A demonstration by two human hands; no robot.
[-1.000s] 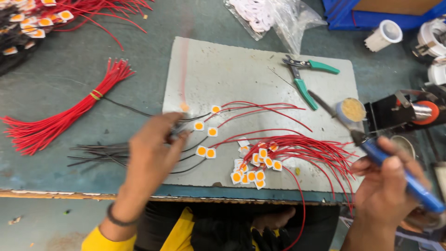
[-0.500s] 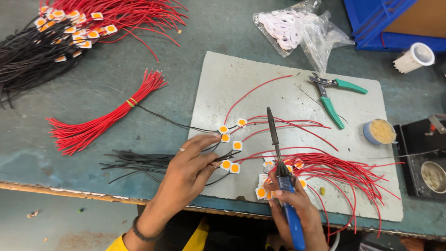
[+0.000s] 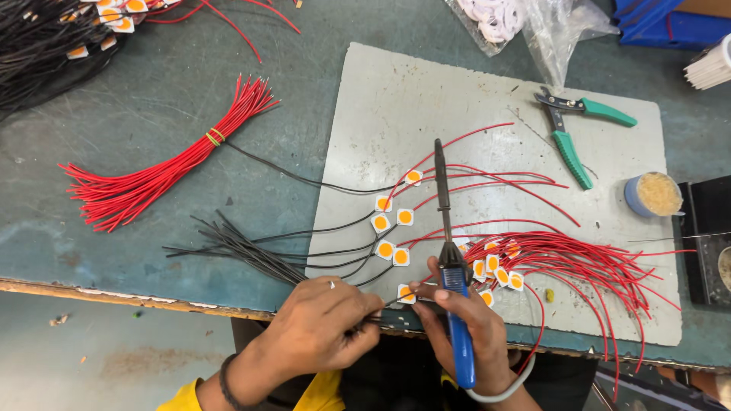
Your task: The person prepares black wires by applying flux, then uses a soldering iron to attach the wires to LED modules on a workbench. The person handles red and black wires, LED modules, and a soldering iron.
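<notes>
**Wire held to a small chip at the desk edge**

While the left hand (image 3: pixel 324 327) pinches a thin black wire (image 3: pixel 381 306) against the orange chip (image 3: pixel 406 294), steadying it, the right hand (image 3: pixel 461 323) grips the blue-handled soldering iron (image 3: pixel 449 266), tip pointing away over the grey mat (image 3: pixel 457 106). Finished chips with red wires (image 3: pixel 579 262) lie just beside.

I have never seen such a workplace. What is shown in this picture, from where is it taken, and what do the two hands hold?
The picture comes from a camera on the person's head, looking down at a worn workbench. The left hand pinches a thin black wire. The right hand holds a blue-handled soldering iron, its tip pointing away, and seems to steady a small white square with an orange centre. More such squares with red wires lie on a grey mat. Nearby are a banded bundle of red wires, loose black wires, green-handled pliers and a small round tin.
</notes>
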